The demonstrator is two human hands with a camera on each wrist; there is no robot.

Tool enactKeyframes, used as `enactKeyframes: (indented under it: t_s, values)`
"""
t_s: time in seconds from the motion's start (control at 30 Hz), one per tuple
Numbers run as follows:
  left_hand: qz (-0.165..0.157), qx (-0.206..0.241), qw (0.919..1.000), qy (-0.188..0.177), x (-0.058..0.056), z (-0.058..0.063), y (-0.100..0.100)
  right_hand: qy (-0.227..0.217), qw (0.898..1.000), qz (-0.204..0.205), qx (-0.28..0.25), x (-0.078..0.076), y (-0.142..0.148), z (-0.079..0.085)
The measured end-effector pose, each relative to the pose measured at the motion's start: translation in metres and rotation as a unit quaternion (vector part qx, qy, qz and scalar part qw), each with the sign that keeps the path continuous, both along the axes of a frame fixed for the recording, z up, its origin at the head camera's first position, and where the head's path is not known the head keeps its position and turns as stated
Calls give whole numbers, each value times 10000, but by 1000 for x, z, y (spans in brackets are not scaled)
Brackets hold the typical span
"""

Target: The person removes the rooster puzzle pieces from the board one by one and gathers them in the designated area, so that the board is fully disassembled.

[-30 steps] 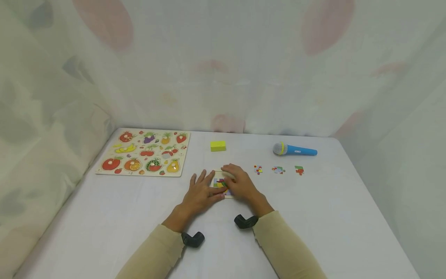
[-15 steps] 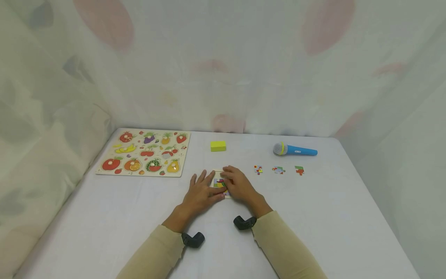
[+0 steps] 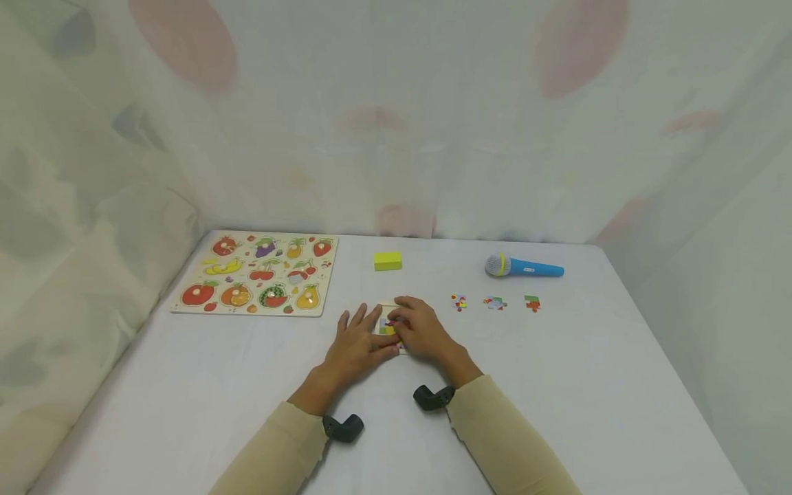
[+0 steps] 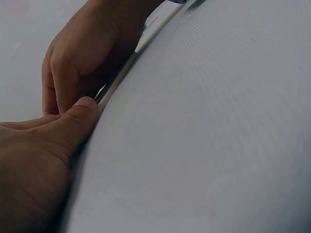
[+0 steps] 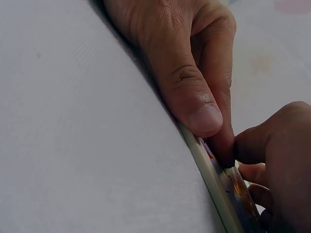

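Note:
In the head view a small jigsaw puzzle in a pale frame [image 3: 386,307] lies flat at the table's middle, its colourful pieces [image 3: 388,328] partly covered by both hands. My left hand [image 3: 355,348] rests along its left and near side, fingers spread and mostly straight, the thumb at the frame's edge [image 5: 206,179]. From the right, my right hand [image 3: 425,333] reaches over the puzzle with bent fingers; its fingertips touch the pieces, but whether they pinch one is hidden. Three loose jigsaw pieces lie to the right: one [image 3: 458,302], another [image 3: 494,303] and a third [image 3: 532,303].
A fruit peg puzzle board [image 3: 254,273] lies at the back left of the white table [image 3: 588,385]. Behind the hands sits a yellow block [image 3: 387,261]. A blue toy microphone [image 3: 526,267] lies at the back right. Patterned curtains [image 3: 396,137] enclose the table.
The right hand's fingers have shifted slightly left over the puzzle and now cover more of its pieces. My left hand holds its place, and the loose pieces lie as before.

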State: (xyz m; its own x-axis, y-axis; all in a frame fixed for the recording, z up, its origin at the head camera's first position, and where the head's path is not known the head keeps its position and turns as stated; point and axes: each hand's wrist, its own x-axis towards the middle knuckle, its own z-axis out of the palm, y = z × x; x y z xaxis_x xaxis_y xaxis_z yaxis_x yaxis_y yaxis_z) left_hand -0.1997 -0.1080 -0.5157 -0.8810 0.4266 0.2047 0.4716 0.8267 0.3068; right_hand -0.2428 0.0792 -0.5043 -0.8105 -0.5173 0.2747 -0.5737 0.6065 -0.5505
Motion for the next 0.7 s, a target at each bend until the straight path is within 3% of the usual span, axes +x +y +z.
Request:
enactKeyframes:
  t_s: [0.7]
  values:
    - [-40,56,10000,-56,0,1,0,-76,9994,-198,-271,1,-1,0]
